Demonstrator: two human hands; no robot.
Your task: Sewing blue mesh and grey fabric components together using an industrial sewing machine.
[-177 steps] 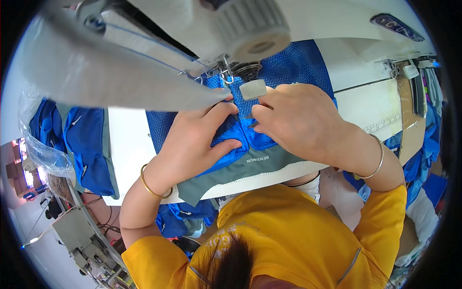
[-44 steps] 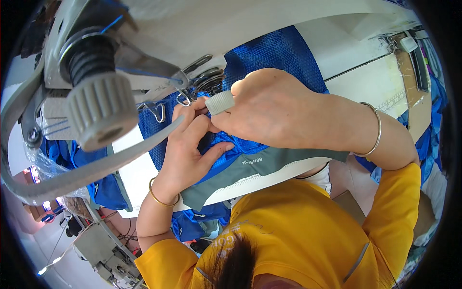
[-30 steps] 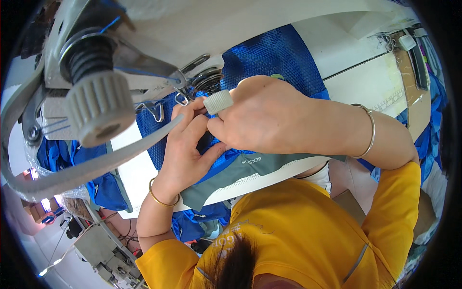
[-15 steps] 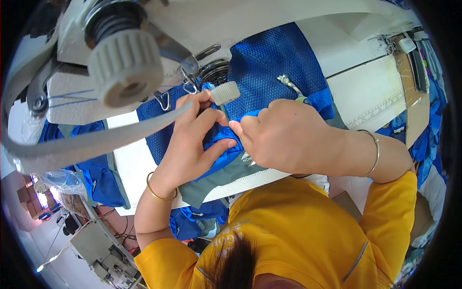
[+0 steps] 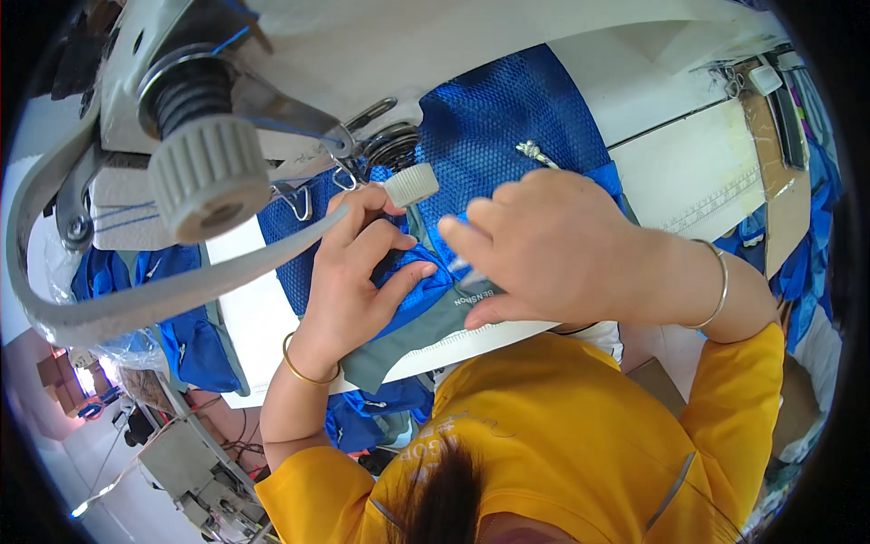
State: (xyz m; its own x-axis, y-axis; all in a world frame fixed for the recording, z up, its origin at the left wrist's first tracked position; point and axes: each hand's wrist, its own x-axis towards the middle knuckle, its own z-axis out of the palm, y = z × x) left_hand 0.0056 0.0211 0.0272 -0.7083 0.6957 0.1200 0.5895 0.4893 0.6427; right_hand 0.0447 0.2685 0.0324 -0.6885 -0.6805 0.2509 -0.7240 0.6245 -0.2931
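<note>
A blue textured fabric piece point(image 5: 507, 109) with grey-green trim point(image 5: 426, 340) lies under the sewing machine head point(image 5: 217, 136). My left hand point(image 5: 358, 272) is at its near left, fingers and thumb closed on a blue fold beside the machine's small white knob point(image 5: 412, 186). The fingertips reach behind that knob and are partly hidden. My right hand point(image 5: 553, 249) hovers over the fabric, slightly blurred, thumb and forefinger spread and the other fingers curled. A pale smear shows between them, too blurred to name. A patterned cord point(image 5: 535, 152) lies just beyond it.
A curved grey metal lever point(image 5: 181, 286) crosses in front of the machine, close to my left hand. Blue fabric pieces point(image 5: 195, 349) are piled at the left. A printed ruler scale point(image 5: 716, 213) runs along the white table at the right, beside a cardboard strip point(image 5: 784, 208).
My right hand has come away from the fold, its thumb and forefinger parting and uncovering more grey-green trim. My left hand keeps its hold, shifted slightly. The machine appears a little lower and further left.
</note>
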